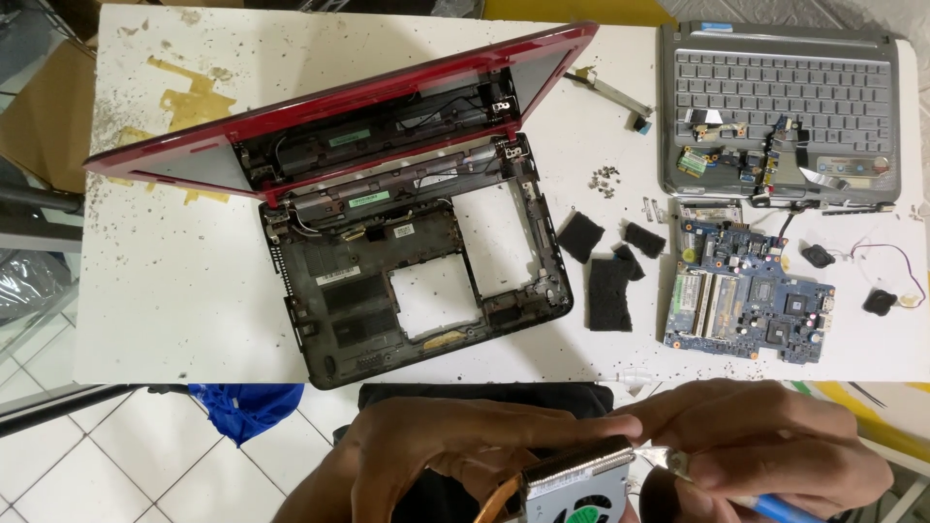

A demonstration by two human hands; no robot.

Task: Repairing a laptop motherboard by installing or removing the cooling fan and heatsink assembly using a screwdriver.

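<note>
Metal-edged cooling fan (572, 489), grey, with a copper pipe (499, 504) curving off its left side: held in my left hand (436, 450) at the bottom of the view, below the tabletop (174, 281) edge and over my lap. Left hand is closed round the fan's upper edge, fingers curled, thumb along the top.

Blue-handled tool (775, 508), metal tip touching the fan's top right corner: pinched in my right hand (765, 455), which is closed tight on it.

On the tabletop, well apart from the hands:
- red laptop shell (387, 194), lid open, base stripped and hollow.
- grey keyboard panel (775, 97), upper right, small boards lying on it.
- blue circuit board (746, 295), right of centre.
- black foam pads (605, 271), between shell and board.
- loose screws (605, 177), small heap near the hinge bracket.
- two small black speakers (852, 281) on a thin wire, far right.

Risks, as I judge them:
- tip slipping off the corner and jabbing my left thumb, which lies just beside it.
- too much pressure bending the thin fan housing or kinking the pipe.
- fan held in the air, not on the tabletop, so any freed screw or part would likely drop to the tiled floor (116, 465).
</note>
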